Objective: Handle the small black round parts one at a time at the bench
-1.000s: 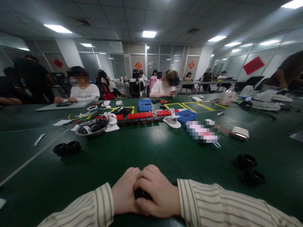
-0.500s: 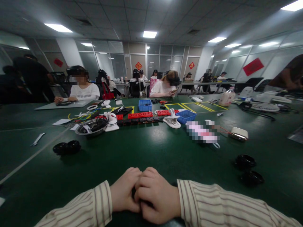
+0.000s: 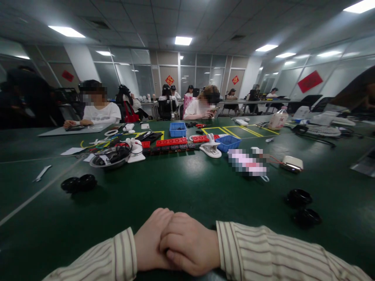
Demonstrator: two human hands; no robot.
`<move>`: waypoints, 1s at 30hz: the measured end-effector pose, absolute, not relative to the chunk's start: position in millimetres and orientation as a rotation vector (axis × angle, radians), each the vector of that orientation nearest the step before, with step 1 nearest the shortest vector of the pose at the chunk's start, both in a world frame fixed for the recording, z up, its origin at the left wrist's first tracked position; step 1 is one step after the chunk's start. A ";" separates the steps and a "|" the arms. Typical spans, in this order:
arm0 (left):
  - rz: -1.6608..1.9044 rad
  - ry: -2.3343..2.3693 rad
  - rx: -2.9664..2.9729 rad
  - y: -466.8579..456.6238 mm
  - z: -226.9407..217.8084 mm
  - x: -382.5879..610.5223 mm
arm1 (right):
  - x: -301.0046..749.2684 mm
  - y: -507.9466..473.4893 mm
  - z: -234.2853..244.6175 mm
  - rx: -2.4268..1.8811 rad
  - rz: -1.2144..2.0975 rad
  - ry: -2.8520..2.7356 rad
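My two hands rest together on the green tabletop (image 3: 140,201) at the near edge. My right hand (image 3: 195,244) lies over my left hand (image 3: 148,242), its fingers wrapped round it. The fingers of the left hand look curled and are mostly hidden under the right. Whether anything lies between the palms cannot be seen. Two round black parts (image 3: 79,183) stand together to the left, and a second pair of black ring-shaped parts (image 3: 306,217) sits to the right.
Further back lie a metal bowl (image 3: 101,163) with dark items, a row of red sockets (image 3: 171,142), a white clip-like stand (image 3: 211,150), a blue basket (image 3: 228,144) and a small blue tray (image 3: 177,129). A wrench (image 3: 43,173) lies left. Several people sit beyond.
My right hand has closed further over the left, and the dark gap between them is covered. The view has shifted slightly, so the table objects appear a little further left.
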State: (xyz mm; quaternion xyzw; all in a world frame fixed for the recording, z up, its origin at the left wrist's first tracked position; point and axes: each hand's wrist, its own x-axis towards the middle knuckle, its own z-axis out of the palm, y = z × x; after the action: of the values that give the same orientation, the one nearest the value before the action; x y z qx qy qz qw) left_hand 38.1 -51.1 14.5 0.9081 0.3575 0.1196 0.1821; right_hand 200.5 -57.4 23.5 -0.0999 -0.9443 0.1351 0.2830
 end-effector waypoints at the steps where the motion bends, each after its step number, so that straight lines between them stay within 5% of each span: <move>1: 0.361 1.054 2.552 -54.2 15.0 40.2 | 200.3 -58.4 25.0 -0.290 0.361 -2.512; 13: 0.456 1.208 2.365 -52.4 17.3 41.9 | 192.6 -67.6 27.4 -1.097 0.171 -2.411; 24: 0.389 0.954 2.530 -28.7 11.9 29.2 | 197.0 -52.0 21.4 -0.605 0.029 -2.605; 30: 0.440 1.062 2.560 -32.2 12.6 29.9 | 194.4 -56.3 21.3 -0.776 0.080 -2.542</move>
State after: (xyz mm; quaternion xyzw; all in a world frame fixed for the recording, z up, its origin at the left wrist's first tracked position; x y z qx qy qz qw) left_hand 29.9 -32.2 12.6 0.8994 0.3732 0.1547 0.1670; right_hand 194.4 -56.3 21.3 -0.2832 -0.9284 0.0293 0.2388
